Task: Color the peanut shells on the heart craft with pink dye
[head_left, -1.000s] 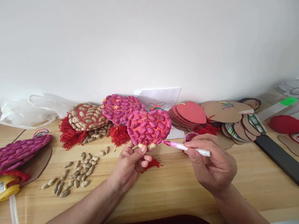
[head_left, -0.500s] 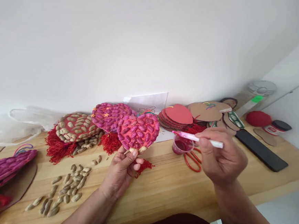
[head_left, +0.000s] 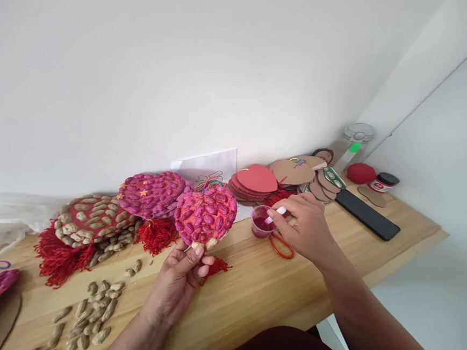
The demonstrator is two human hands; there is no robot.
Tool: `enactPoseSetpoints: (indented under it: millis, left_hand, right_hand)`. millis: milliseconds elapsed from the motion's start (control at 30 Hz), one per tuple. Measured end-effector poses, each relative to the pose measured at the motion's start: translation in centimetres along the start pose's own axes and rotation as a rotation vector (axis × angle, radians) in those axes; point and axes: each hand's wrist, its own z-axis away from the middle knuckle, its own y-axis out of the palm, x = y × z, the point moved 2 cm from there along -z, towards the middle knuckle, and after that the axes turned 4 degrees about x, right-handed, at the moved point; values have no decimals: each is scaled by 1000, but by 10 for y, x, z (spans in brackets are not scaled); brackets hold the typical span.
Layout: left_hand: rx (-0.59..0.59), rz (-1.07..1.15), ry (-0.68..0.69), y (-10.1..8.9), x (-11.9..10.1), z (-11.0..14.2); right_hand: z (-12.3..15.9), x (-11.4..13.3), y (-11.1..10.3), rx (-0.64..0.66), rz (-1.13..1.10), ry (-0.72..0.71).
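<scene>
My left hand (head_left: 181,276) pinches the bottom point of a heart-shaped peanut ornament (head_left: 206,216), held up off the table. Its red face is covered with peanuts painted magenta, and a couple at the bottom tip are bare tan. A red tassel (head_left: 217,268) shows behind my fingers. In my right hand (head_left: 304,224) is a white-handled paintbrush (head_left: 276,215), closed between thumb and fingers. The brush's lower end is down in a small clear cup (head_left: 262,228) of magenta paint; its tip is hidden there. Orange-handled scissors (head_left: 282,248) lie beside the cup.
Loose peanuts (head_left: 93,315) are scattered at the front left. Finished-looking peanut ornaments (head_left: 151,193) with red tassels stand along the wall. Red cardboard hearts (head_left: 257,179), a black phone (head_left: 368,213), red yarn (head_left: 361,173) and a lidded jar (head_left: 384,181) sit to the right.
My right hand has lowered the paintbrush from above the cup into the paint. The left hand still holds the heart ornament, and the view has turned toward the right.
</scene>
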Motion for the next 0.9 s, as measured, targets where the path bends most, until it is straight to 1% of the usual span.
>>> enactPoseSetpoints:
  millis: [100, 167, 333, 433, 600, 667, 733, 800, 900]
  left_hand:
    - [19, 2, -39, 1, 2, 1]
    - [31, 3, -73, 1, 4, 1]
    - [47, 22, -111, 0, 4, 0]
    - [62, 46, -129, 0, 3, -1]
    - [33, 93, -155, 1, 2, 1]
    - [17, 105, -166, 2, 2, 2]
    - [11, 116, -173, 2, 2, 2]
    - [15, 128, -175, 2, 2, 1]
    - [20, 141, -173, 2, 2, 1]
  right_hand:
    - [3, 3, 9, 37, 43, 8]
    - [4, 5, 9, 35, 56, -2]
    - [2, 6, -7, -82, 2, -57]
    - [0, 7, -15, -93, -53, -102]
    - [5, 12, -24, -229, -122, -86]
    - [9, 19, -26, -244, -180, -74]
    - [13, 31, -26, -251, -299, -75]
    - [17, 45, -25, -233, -405, -122]
    - [20, 66, -19, -194, -401, -227]
